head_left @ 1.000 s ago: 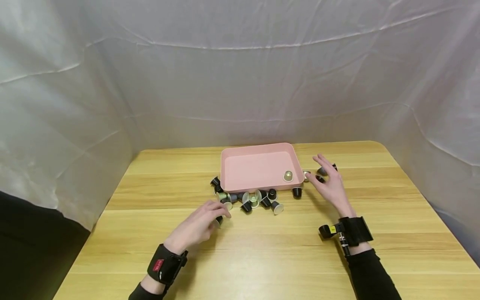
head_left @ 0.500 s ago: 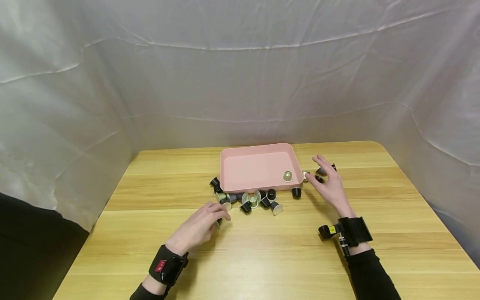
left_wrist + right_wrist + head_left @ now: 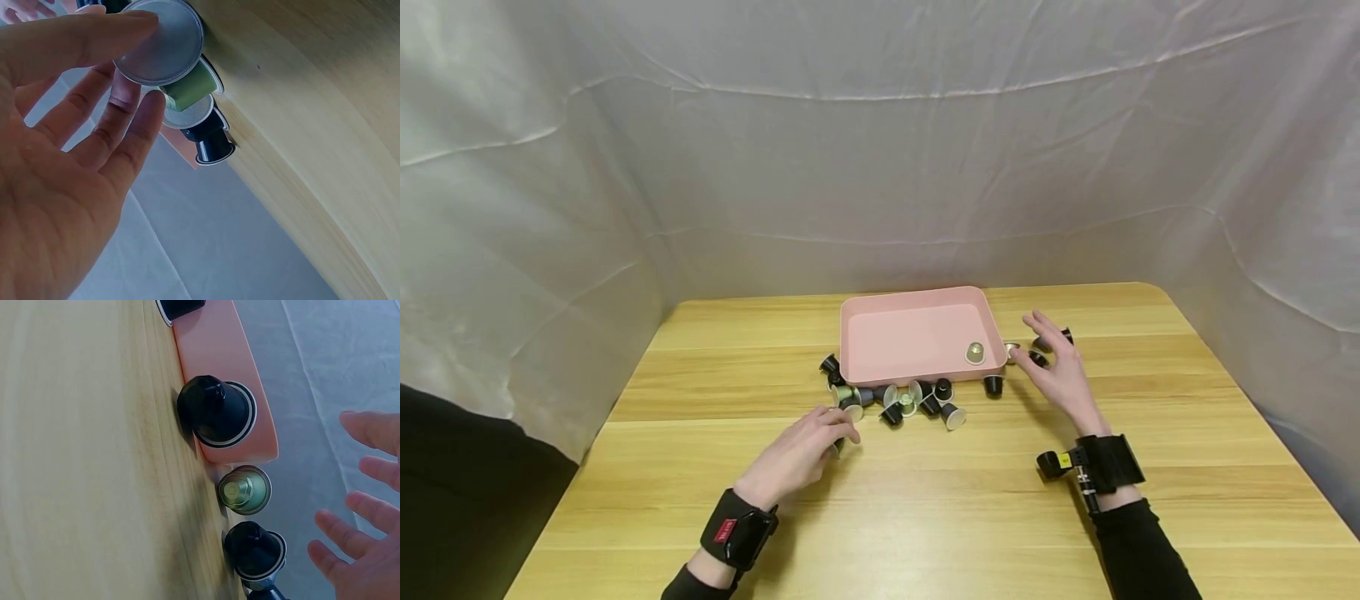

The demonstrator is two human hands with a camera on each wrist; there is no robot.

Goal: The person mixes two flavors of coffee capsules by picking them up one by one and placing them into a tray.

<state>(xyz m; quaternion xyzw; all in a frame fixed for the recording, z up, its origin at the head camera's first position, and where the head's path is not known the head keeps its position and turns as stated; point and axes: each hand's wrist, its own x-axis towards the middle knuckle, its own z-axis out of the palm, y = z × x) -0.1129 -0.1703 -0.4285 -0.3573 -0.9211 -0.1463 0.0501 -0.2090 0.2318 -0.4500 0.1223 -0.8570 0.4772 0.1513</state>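
Observation:
My left hand (image 3: 797,450) hovers palm down over a coffee capsule (image 3: 838,444) left of the front pile. In the left wrist view the thumb overlaps that capsule's silver lid (image 3: 178,47); the other fingers are loosely spread, with no grip visible. My right hand (image 3: 1063,379) is raised at the tray's right side, fingers spread and nothing between them. Below it lie a gold capsule (image 3: 244,490) and a black capsule (image 3: 255,550). Another black capsule (image 3: 219,412) lies near the tray corner.
A pink tray (image 3: 917,329) stands at the back of the wooden table, with one gold capsule (image 3: 975,353) inside. Several black, green and grey capsules crowd its front edge, such as a tipped grey capsule (image 3: 953,416). Pale fabric (image 3: 895,183) hangs behind.
Hardly anything differs. The left forearm has shifted very slightly to the right, and the whole head view has drifted a little. The capsules lie as before.

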